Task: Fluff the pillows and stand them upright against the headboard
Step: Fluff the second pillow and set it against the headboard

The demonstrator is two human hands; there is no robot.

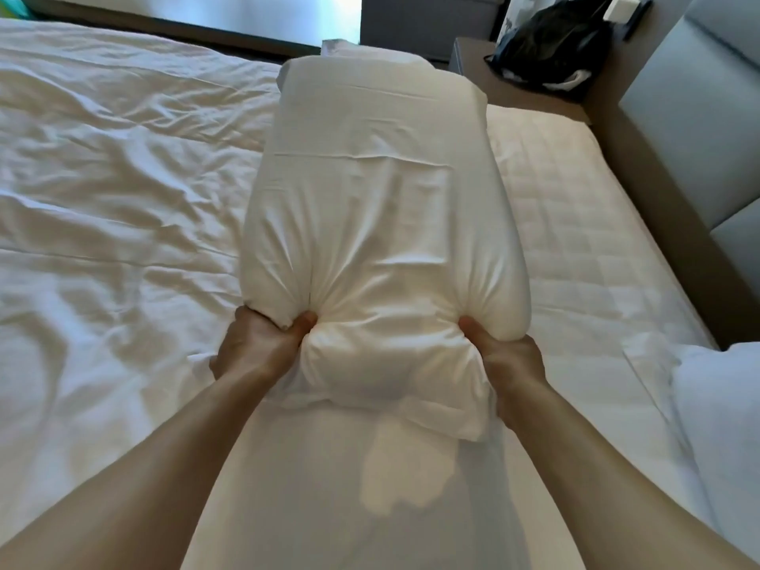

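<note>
A long white pillow (378, 191) stretches away from me over the bed, its near end bunched and pinched. My left hand (259, 345) grips that near end on the left, thumb pressed into the fabric. On the other side my right hand (503, 357) squeezes the same end. The loose flap of the pillowcase hangs below my hands. A second white pillow (724, 425) shows partly at the right edge, lying near the grey padded headboard (695, 117), which runs along the right side of the view.
A rumpled white duvet (103, 207) covers the left of the bed; the quilted mattress cover (575, 248) lies bare on the right. A nightstand (473, 59) at the far end carries a black bag (551, 47). A dark window ledge crosses the top.
</note>
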